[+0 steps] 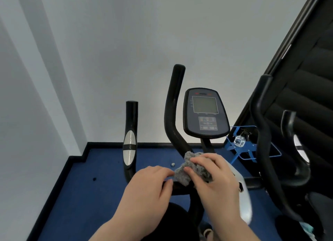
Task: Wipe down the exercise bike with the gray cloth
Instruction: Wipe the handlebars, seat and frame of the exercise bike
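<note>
console [205, 112] screen: blank, no digits legible; above right hand [214, 174]
console top strip: red marks, too blurred to read
console left edge of screen: tiny marks, unreadable
console btn panel: small labels under screen, too blurred to read
handlebar silver pads [129, 149]: no text; up-left of left hand [149, 184]
gray cloth [193, 166]: no label seen
overall: nothing legible anywhere

Blue carpeted floor [93, 195] under my exercise bike [196, 195], small silver bit [173, 164] lying at twelve o'clock of my hands, dark speck [94, 179] at nine o'clock, blue wire rack [241, 147] at two o'clock.
</note>
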`<state>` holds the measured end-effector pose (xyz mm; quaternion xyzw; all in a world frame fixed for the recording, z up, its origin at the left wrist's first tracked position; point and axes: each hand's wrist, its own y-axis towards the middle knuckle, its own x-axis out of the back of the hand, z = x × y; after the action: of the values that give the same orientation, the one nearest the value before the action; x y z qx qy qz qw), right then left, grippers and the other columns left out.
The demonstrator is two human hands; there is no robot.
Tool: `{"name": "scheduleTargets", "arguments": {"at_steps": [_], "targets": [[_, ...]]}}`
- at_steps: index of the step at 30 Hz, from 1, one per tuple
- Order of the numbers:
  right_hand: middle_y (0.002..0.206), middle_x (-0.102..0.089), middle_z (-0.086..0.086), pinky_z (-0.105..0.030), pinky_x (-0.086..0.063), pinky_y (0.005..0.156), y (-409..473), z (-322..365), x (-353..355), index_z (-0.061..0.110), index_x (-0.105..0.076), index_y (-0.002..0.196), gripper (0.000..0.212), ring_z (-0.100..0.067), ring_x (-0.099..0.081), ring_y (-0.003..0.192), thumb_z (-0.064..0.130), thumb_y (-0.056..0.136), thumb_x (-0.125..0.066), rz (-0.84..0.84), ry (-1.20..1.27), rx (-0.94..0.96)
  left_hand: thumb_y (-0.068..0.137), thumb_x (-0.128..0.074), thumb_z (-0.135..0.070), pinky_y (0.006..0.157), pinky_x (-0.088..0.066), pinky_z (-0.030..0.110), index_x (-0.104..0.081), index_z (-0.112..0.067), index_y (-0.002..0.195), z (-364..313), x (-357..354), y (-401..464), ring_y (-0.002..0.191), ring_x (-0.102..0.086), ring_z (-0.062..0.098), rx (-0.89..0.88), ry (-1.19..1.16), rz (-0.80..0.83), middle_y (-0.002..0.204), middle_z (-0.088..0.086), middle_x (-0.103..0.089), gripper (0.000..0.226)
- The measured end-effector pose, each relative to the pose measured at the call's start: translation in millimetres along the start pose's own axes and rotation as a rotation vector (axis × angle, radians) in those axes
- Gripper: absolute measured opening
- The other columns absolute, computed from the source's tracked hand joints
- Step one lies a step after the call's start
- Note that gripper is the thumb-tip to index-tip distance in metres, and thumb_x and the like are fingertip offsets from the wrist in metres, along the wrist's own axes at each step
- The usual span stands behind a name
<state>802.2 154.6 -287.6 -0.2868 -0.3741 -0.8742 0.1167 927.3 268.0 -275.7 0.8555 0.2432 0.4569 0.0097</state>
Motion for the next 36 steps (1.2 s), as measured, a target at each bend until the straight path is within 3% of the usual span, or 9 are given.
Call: {"name": "scheduleTargets", "arguments": {"at_steps": [4,9,11,14,20,26,32,34,36], "targets": [[0.092,-0.061,0.009,-0.022,-0.049,0.067,37,12,-19,0.022,-0.071,0.085,0.021,-0.006,-0.059,0.081,0.016,0.069,-0.083,-0.048,-0.004,0.101,0.088,-0.044,-0.032,0.09,-0.03,0.011,-0.063,-0.032,0.107,6,26,18,0.103,-0.05,-0.002,-0.085,0.035,-0.214,0.105,-0.022,-0.061,0.026],[0.092,-0.061,0.005,-0.02,-0.049,0.074,91,43,-46,0.018,-0.07,0.086,0.014,-0.011,-0.06,0.082,0.016,0.075,-0.078,0.061,0.123,0.091,0.09,-0.048,-0.017,0.108,-0.03,0.033,-0.059,-0.017,0.12,25,64,79,0.126,-0.044,0.017,-0.116,0.11,-0.425,0.132,-0.002,-0.053,0.032],[0.092,-0.059,0.01,-0.009,-0.043,0.074,87,36,-39,0.023,-0.069,0.086,0.015,-0.004,-0.057,0.081,0.022,0.074,-0.079,0.105,0.11,0.049,0.092,-0.047,-0.017,0.113,-0.027,0.038,-0.052,-0.015,0.129,36,72,100,0.134,-0.036,0.018,-0.077,0.125,-0.374,0.142,0.0,-0.045,0.038],[0.091,-0.059,0.018,-0.006,-0.042,0.076,63,20,-20,0.029,-0.068,0.084,0.021,0.001,-0.057,0.083,0.022,0.07,-0.082,0.111,0.058,0.024,0.097,-0.04,-0.027,0.115,-0.023,0.035,-0.045,-0.017,0.137,50,70,114,0.136,-0.032,0.015,-0.005,0.089,-0.257,0.146,-0.001,-0.041,0.042],[0.087,-0.06,0.02,-0.005,-0.042,0.074,92,29,-46,0.032,-0.068,0.078,0.023,0.005,-0.057,0.086,0.019,0.067,-0.084,0.055,0.097,-0.004,0.095,-0.044,-0.027,0.096,-0.028,0.019,-0.061,-0.015,0.118,58,64,118,0.114,-0.046,0.011,-0.06,0.071,-0.339,0.118,-0.003,-0.059,0.031],[0.089,-0.059,0.015,0.0,-0.036,0.073,139,36,-73,0.026,-0.069,0.079,0.013,0.002,-0.053,0.08,0.022,0.072,-0.08,-0.108,0.123,-0.018,0.095,-0.043,-0.026,0.09,-0.032,0.017,-0.064,-0.018,0.113,58,68,117,0.111,-0.047,0.005,-0.053,-0.003,-0.355,0.112,-0.008,-0.061,0.029],[0.087,-0.064,0.011,-0.019,-0.049,0.074,172,48,-27,0.035,-0.064,0.081,0.015,0.0,-0.059,0.08,0.028,0.076,-0.076,-0.405,0.327,-0.111,0.095,-0.042,-0.028,0.086,-0.032,0.017,-0.063,-0.022,0.113,60,73,119,0.112,-0.047,0.002,-0.031,-0.019,-0.329,0.113,-0.01,-0.06,0.029],[0.093,-0.063,0.009,-0.015,-0.045,0.078,200,64,-10,0.031,-0.067,0.087,0.014,0.0,-0.058,0.087,0.023,0.078,-0.074,-0.294,0.337,0.042,0.095,-0.043,-0.028,0.084,-0.031,0.016,-0.063,-0.022,0.112,58,72,118,0.111,-0.048,0.003,-0.027,-0.009,-0.347,0.112,-0.01,-0.06,0.028],[0.098,-0.059,0.009,-0.014,-0.042,0.081,221,78,-9,0.027,-0.071,0.091,0.016,-0.001,-0.055,0.093,0.016,0.078,-0.072,-0.042,0.208,0.194,0.094,-0.043,-0.028,0.084,-0.032,0.017,-0.063,-0.022,0.112,57,72,117,0.112,-0.048,0.003,-0.024,-0.011,-0.355,0.112,-0.01,-0.059,0.027]]}}
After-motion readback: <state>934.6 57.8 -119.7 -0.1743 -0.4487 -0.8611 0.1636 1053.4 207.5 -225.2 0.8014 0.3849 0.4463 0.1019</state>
